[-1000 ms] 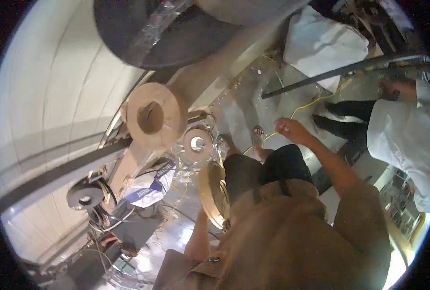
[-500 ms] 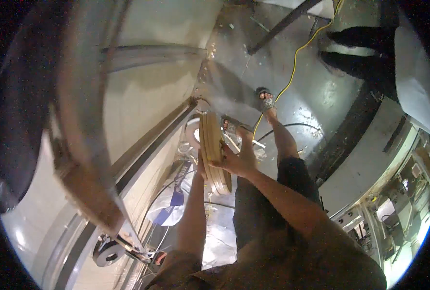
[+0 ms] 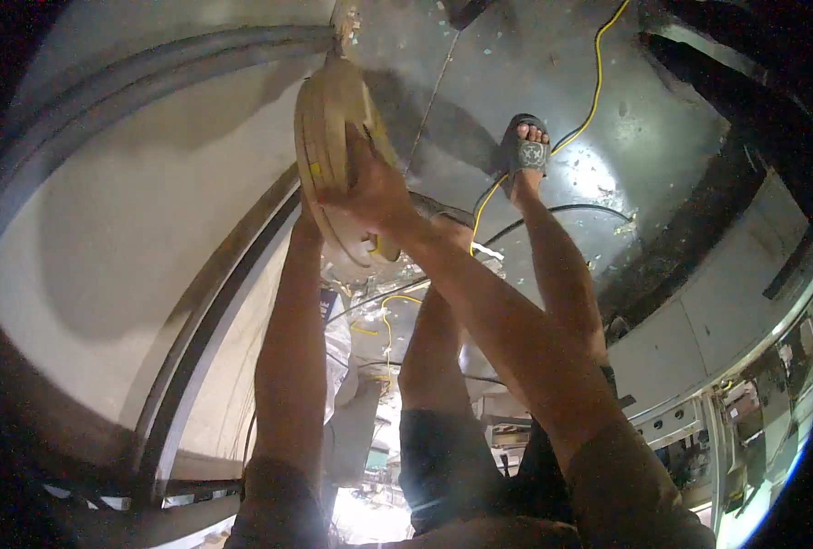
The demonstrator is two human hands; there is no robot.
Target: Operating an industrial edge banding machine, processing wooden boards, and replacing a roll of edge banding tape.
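A thick, round stack of tan rolls [image 3: 320, 137], banded like coiled strip or tape, is held up on edge at arm's length. My right hand [image 3: 374, 197] is wrapped over its near right side, thumb across the face. My left hand [image 3: 310, 224] presses on the lower left side; the rolls hide most of its fingers. Small yellow patches show on the rolls.
A cream panel wall [image 3: 178, 183] with a dark metal rail [image 3: 214, 320] runs along the left. A yellow cable [image 3: 599, 73] and a black cable [image 3: 571, 209] cross the grey floor. My sandalled foot [image 3: 530, 146] stands near them. Grey machine housing [image 3: 699, 320] curves along the right.
Both arms have reached farther out, carrying the tan rolls up and left, toward the wall. My view has shifted, and the blurred brown object at left is out of sight.
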